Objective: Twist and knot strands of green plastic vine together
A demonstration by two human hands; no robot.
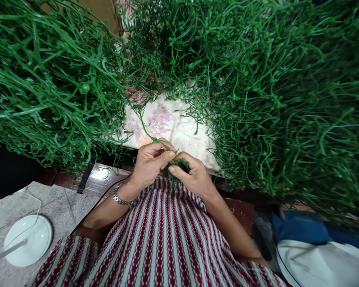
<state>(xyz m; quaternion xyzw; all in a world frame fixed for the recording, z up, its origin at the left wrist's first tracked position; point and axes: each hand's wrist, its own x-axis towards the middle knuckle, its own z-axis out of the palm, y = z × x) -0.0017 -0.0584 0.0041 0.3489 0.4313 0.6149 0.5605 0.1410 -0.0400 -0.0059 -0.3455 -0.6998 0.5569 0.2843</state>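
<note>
My left hand [151,161] pinches a thin green stem [146,129] between thumb and fingers; the stem runs up toward the piles. Close against it on the right, my right hand [193,173] has its thumb and fingers closed on a small bunch of green pieces [182,162]. Both hands are over the near edge of a pale floral cloth [179,129]. Long, thin green plastic-looking stems form a big pile [48,79] on the left and a larger one [257,99] across the back and right.
A round white stand base [28,240] with a pole rests on the tiled floor [56,199] at the lower left. A black strap [85,177] hangs near the left pile. White and blue fabric [323,259] lies at the lower right. Brown cardboard [104,16] stands behind.
</note>
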